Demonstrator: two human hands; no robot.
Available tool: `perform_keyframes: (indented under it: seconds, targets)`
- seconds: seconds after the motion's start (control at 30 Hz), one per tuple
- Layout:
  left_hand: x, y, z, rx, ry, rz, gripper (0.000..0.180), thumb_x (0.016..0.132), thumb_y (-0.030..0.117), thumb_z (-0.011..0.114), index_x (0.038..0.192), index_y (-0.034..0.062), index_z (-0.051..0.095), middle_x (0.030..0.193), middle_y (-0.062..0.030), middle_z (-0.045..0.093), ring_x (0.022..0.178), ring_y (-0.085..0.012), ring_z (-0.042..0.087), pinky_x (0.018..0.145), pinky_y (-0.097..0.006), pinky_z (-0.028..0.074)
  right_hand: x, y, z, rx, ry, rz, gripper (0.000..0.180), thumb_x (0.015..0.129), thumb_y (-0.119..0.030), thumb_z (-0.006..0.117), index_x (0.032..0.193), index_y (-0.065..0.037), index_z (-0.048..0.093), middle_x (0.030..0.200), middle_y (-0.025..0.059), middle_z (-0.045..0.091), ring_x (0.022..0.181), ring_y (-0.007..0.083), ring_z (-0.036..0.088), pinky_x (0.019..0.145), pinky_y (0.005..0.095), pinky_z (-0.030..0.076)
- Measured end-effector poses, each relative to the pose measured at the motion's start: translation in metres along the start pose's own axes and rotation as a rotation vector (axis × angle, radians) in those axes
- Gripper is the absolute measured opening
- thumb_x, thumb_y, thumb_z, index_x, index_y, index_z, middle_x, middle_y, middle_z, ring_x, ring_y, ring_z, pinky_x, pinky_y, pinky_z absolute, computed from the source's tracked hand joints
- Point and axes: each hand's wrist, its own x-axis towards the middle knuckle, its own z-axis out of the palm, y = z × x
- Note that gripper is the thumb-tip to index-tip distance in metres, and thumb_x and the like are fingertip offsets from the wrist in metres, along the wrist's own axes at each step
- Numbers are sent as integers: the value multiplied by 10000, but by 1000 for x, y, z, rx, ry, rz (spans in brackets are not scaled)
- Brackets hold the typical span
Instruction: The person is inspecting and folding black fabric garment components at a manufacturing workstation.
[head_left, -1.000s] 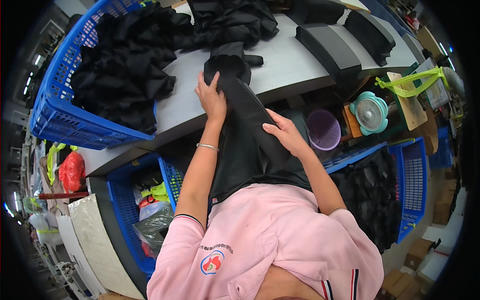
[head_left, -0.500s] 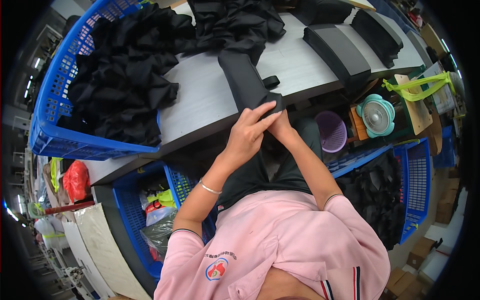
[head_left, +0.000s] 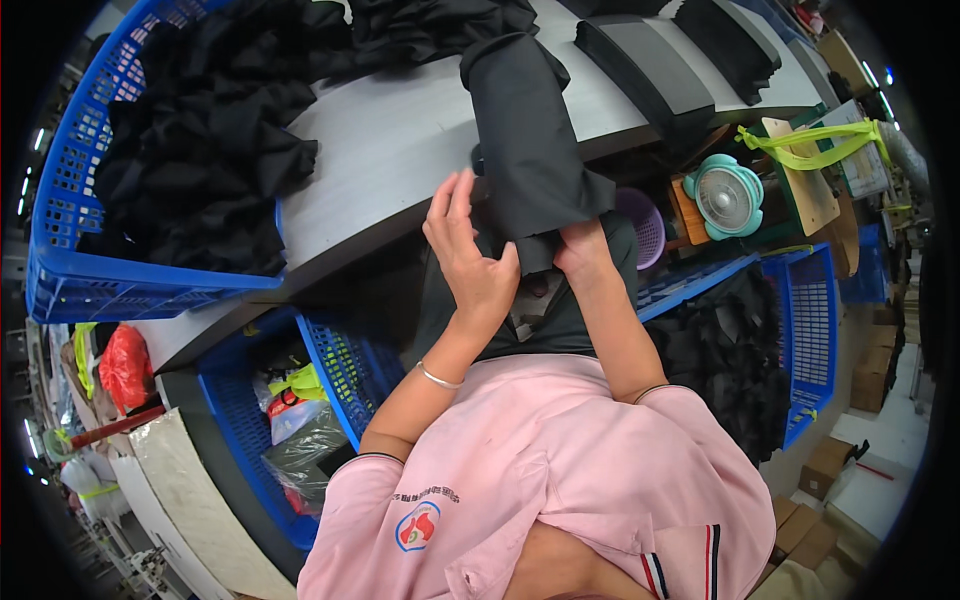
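Observation:
A long piece of black fabric [head_left: 530,140] reaches from the grey table over its front edge toward my lap. Its near end is lifted and spread wide. My right hand [head_left: 583,248] grips that end at its right corner, the fingers mostly hidden under the cloth. On the left side, my left hand [head_left: 470,245] is open beside the fabric, fingers raised and thumb apart. The thumb tip is close to a narrow black flap under the near end; whether they touch I cannot tell.
A blue crate [head_left: 150,280] heaped with black cloth stands at the table's left. Stacked black pieces [head_left: 645,75] lie at the far right. Below the table are a purple basket [head_left: 643,228], a teal fan [head_left: 725,197] and more blue crates [head_left: 808,340].
The black fabric has been drawn nearer and turned, its near end now spread wide. My hands, close together before, have parted; the left one has opened and moved left.

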Motion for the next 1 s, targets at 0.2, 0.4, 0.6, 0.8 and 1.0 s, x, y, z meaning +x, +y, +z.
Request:
perform_keyframes:
  seconds: [0.2,0.4,0.6,0.8,1.0]
  targets:
    - [-6,21,2,-208,-9,57,670,674,-196,548,1244,119,701,1169,-44,593,850,-111,542,592,-215,430,-13,2,-13,124,-67,-78,435,962,-240,640,1325,-24,537,1241,129,625,1080,244,647,924,394,562]
    - [-18,27,2,-242,-88,105,743,654,-210,528,1312,108,660,1197,-66,541,794,-105,549,530,-223,422,3,15,-36,184,-200,-56,340,954,-250,642,1219,-45,584,1110,94,647,974,216,648,838,376,577]
    - [-24,25,0,-231,-90,16,744,628,-194,556,1308,87,661,1159,-59,573,743,-97,488,601,-223,427,7,21,-33,179,-199,-42,329,967,-272,616,1215,-59,585,1097,81,648,964,212,644,824,367,566]
    - [-20,16,-2,-226,-117,34,730,652,-200,551,1330,56,636,1192,-73,559,759,-93,493,621,-221,439,14,25,-33,195,-235,-24,359,1001,-311,558,1269,-72,547,1150,87,631,1011,226,632,861,382,555]
    - [-16,8,-11,-339,-174,33,673,732,-134,567,1381,40,593,1246,-120,545,792,-111,509,674,-232,467,31,23,-38,113,-299,-91,386,1009,-275,550,1325,-53,537,1228,107,619,1073,240,626,919,387,546]
